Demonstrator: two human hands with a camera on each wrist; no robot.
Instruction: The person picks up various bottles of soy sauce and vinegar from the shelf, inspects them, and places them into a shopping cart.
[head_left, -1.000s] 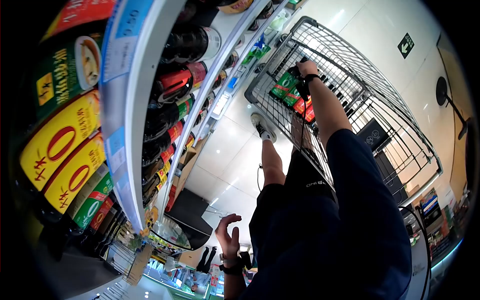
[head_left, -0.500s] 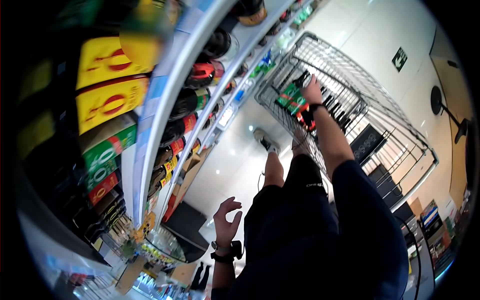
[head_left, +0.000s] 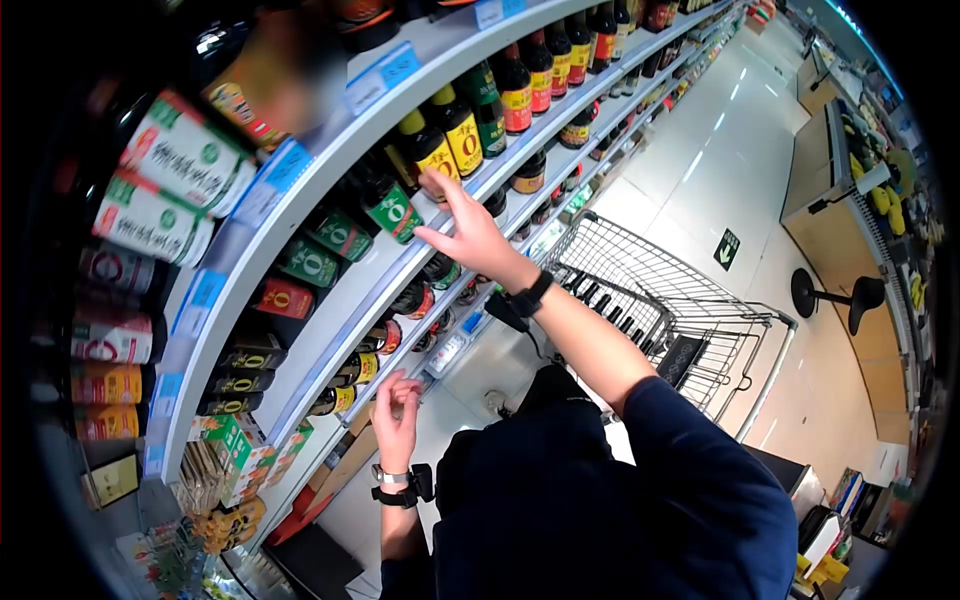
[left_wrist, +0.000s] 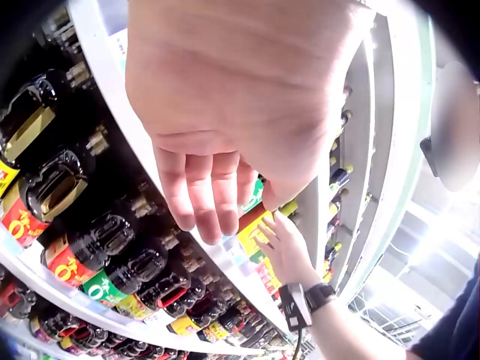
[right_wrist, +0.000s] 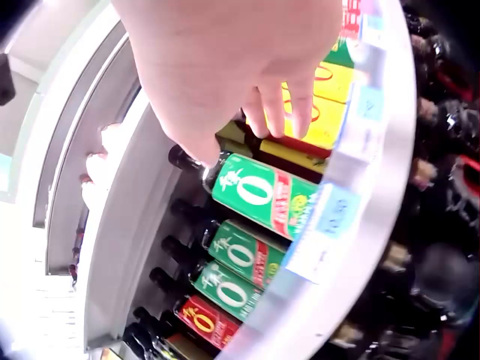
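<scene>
**Both hands up at the sauce shelves, neither holding a bottle**

Right hand (head_left: 470, 232) of mine is stretched up to the white metal supermarket shelf (head_left: 330, 130), fingers spread wide and fairly straight, gripping nothing. Its fingertips are at the dark glass bottle with the green label (head_left: 392, 208), which lies tilted on the shelf just below the yellow-labelled dark bottles (head_left: 447, 148). From the right wrist view, the same hand (right_wrist: 225, 67) hovers right over that green-labelled bottle (right_wrist: 259, 193); whether my fingers actually touch it, I cannot tell. More green-labelled bottles and a red-labelled one sit in the row beside it.

Left hand (head_left: 396, 418) of mine is lower down, raised near the edge of a lower shelf, fingers loosely curled and holding nothing. In the left wrist view its palm (left_wrist: 240, 97) hangs in front of rows of dark bottles with red and green labels (left_wrist: 112, 262).

Behind my right forearm stands the grey wire shopping cart (head_left: 670, 310) on the pale tiled floor (head_left: 720, 170). A black band (head_left: 528, 296) is strapped to my right wrist, and I wear a dark blue sleeve (head_left: 700, 470).
</scene>
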